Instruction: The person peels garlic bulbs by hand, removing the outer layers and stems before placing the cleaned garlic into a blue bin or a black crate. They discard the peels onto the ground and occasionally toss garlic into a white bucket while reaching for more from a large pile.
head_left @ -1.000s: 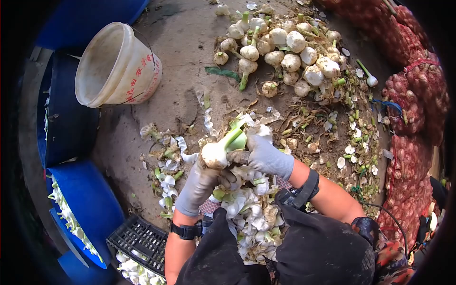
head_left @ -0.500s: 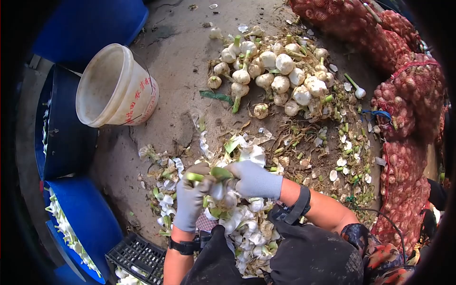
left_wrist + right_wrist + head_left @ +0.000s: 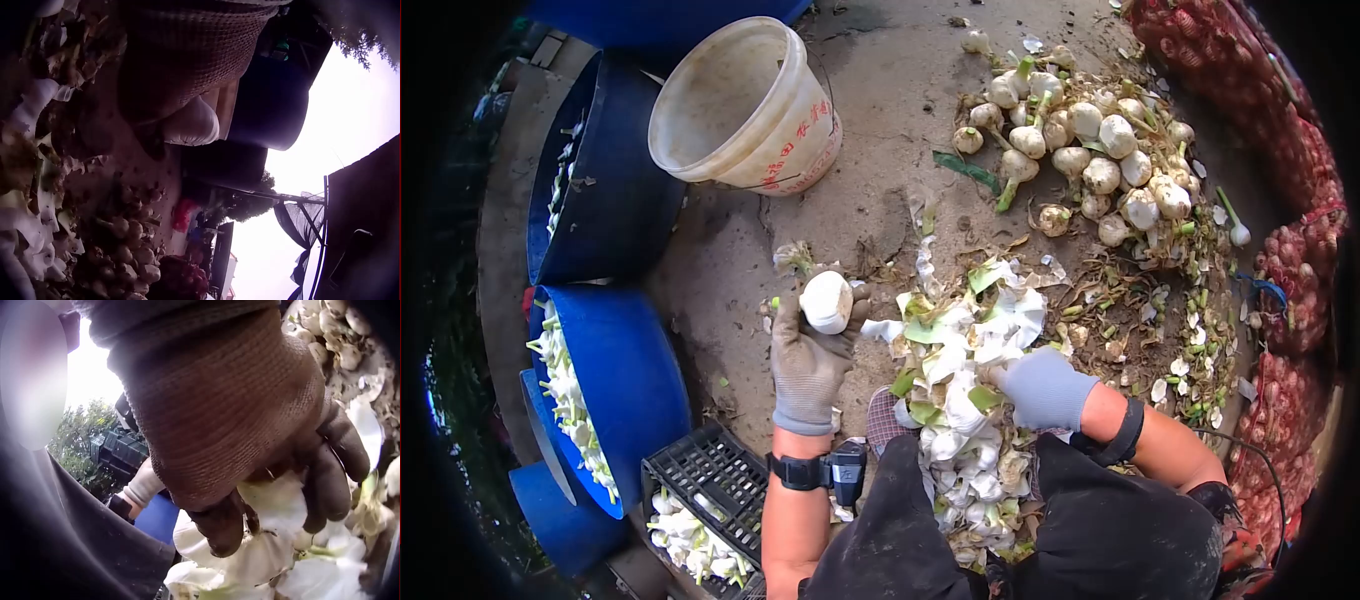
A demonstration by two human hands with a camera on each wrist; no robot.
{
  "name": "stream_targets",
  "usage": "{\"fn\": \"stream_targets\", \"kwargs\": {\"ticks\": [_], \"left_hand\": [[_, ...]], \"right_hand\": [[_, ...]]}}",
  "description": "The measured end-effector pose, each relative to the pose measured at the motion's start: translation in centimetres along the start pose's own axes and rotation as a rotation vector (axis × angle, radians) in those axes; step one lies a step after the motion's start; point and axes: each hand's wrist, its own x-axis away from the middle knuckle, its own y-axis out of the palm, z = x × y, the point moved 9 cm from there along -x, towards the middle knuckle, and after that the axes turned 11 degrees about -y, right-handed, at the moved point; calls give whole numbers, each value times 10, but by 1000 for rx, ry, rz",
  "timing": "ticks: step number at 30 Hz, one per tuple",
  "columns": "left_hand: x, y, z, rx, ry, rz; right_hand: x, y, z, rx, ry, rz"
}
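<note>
A white, stemless garlic bulb (image 3: 827,303) (image 3: 195,123) sits in the fingers of my gloved left hand (image 3: 810,368) (image 3: 187,56), which grips it above the ground on the left. My gloved right hand (image 3: 1048,390) (image 3: 228,419) is low over a heap of white and green peels (image 3: 960,420) (image 3: 325,575). Its fingers are bent downward, and a pale peel (image 3: 275,503) shows between thumb and fingers. The fingertips are partly hidden in the head view.
Untrimmed garlic (image 3: 1100,178) lies piled beyond the hands. A white bucket (image 3: 800,150) stands upper left, blue tubs (image 3: 625,380) and a black crate (image 3: 720,480) at left. Red net sacks (image 3: 1280,420) line the right. Loose peels (image 3: 1190,350) litter the ground.
The hands, close together before, have moved apart: the left outward with the bulb, the right over the peels. The green stem seen on the bulb earlier no longer shows. The head view has shifted.
</note>
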Motion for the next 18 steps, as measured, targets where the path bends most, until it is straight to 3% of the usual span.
{"fn": "stream_targets", "kwargs": {"ticks": [1,3,4,5,6,7,8,9,10,11,12,13,14,15,16,17,18], "left_hand": [[3,0,8,-79,0,10],[8,-12,38,-152,44,6],[21,-12,78,-57,175,-20],[47,3,130,-170,433,67],[72,31,167,8,430,-162],[105,50,209,158,512,-385],[130,57,228,105,555,-475],[147,74,236,44,606,-567],[143,78,240,-65,653,-488],[117,69,224,-34,460,-579],[94,117,160,-529,552,-365],[75,96,136,-611,618,78],[48,94,103,-691,517,-72],[18,48,88,-1033,451,201],[-3,65,48,-881,296,2],[-28,36,14,-849,80,196],[-44,30,-8,-993,111,193]], "right_hand": [[1,-13,-3,5,2,22],[0,-21,-4,-318,-183,118],[-4,-21,1,-428,-271,122],[-2,-42,9,-475,-246,170],[1,-64,27,-366,-87,198],[0,-85,54,-105,45,345],[1,-109,75,310,193,540],[-1,-132,93,499,240,727],[-8,-152,104,671,335,778],[-30,-153,141,778,475,636],[-46,-154,167,816,539,589],[-60,-153,173,836,431,647],[-73,-142,184,975,349,710],[-88,-142,211,912,369,731],[-90,-156,203,767,434,610],[-82,-166,185,705,377,783],[-80,-163,192,474,359,757]]}}
